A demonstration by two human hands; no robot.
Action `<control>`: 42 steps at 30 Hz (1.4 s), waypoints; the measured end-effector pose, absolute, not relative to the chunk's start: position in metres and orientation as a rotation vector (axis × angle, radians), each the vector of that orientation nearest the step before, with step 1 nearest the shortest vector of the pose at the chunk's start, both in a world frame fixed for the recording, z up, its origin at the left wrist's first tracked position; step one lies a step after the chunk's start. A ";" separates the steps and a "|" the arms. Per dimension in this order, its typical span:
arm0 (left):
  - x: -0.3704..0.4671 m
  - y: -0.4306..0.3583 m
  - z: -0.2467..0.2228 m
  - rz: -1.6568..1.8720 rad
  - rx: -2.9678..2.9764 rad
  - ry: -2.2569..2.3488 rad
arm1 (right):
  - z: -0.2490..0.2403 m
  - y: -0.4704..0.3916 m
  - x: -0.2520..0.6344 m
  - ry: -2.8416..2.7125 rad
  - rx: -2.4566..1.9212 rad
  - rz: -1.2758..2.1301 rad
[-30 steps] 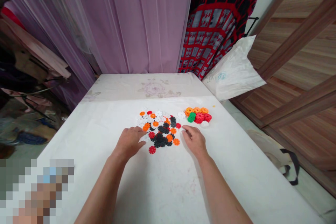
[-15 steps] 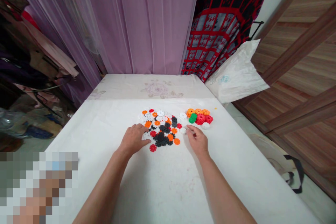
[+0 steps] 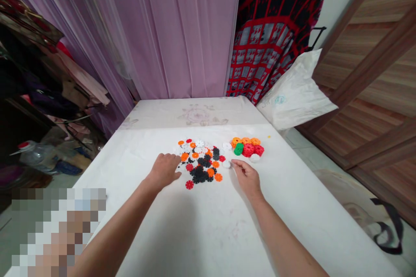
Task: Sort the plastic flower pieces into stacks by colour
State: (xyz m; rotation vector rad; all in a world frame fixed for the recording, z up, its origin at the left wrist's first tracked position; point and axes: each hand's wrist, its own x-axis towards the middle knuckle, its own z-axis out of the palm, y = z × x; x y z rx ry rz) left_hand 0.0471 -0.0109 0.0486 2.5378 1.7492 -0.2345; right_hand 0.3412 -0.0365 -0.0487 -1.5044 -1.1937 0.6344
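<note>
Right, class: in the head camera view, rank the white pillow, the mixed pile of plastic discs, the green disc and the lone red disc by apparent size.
1. White pillow, though it lies farther away.
2. Mixed pile of plastic discs.
3. Green disc and lone red disc: too alike to rank.

The loose heap of small toothed plastic discs in black, orange, red and white (image 3: pixel 201 162) looks hard and smooth with a slight sheen. The joined cluster of orange, red and green plastic discs (image 3: pixel 247 147) has the same finish. They lie on a white cloth-covered surface (image 3: pixel 201 225), matt and faintly stained. Behind hangs a sheer mauve fabric curtain (image 3: pixel 182 30). The brown wood-grain panelling (image 3: pixel 383 78) looks smooth and satiny.
</note>
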 end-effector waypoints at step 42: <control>0.218 0.086 0.020 0.133 2.451 1.491 | -0.039 -0.035 0.341 -0.993 -1.468 0.606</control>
